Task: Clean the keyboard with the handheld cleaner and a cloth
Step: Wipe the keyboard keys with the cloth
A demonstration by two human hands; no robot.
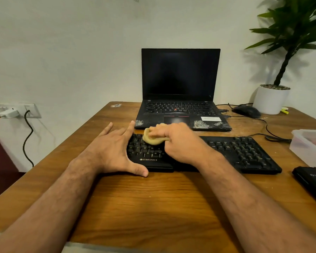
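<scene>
A black keyboard (235, 152) lies across the wooden table (153, 198) in front of me. My right hand (179, 141) grips a small tan cloth (151, 138) and presses it on the keys of the keyboard's upper left part. My left hand (113, 150) lies flat with fingers spread over the keyboard's left end, its thumb along the front edge. The left end of the keyboard is hidden under that hand.
An open black laptop (181, 88) stands behind the keyboard. A black mouse (246, 111) and a potted plant (271, 99) sit at the back right. A clear plastic box (308, 148) and a black device (310, 179) lie at the right edge. A wall socket (13, 110) is at left.
</scene>
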